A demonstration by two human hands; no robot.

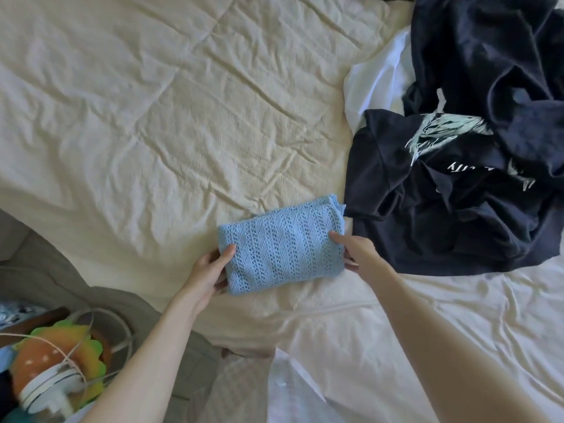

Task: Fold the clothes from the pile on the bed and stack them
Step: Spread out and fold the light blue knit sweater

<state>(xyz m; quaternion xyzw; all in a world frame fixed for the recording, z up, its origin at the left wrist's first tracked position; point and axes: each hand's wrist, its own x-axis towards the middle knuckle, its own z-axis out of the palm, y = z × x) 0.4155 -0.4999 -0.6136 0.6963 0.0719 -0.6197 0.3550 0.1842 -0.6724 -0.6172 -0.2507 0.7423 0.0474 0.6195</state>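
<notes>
Knit (282,244), folded small, lies on the bed (152,117) just left of the dark pile (457,193). Left hand (210,270) and right hand (355,250) pinch its ends. Light, soft, likely floppy; best supported from underneath.

Soft, even daylight; cream bedspread (152,117) bright, creases casting faint shadows. Wide-angle bending toward the edges. Clutter (55,377) below-left of the bedspread smeared by blur.
</notes>
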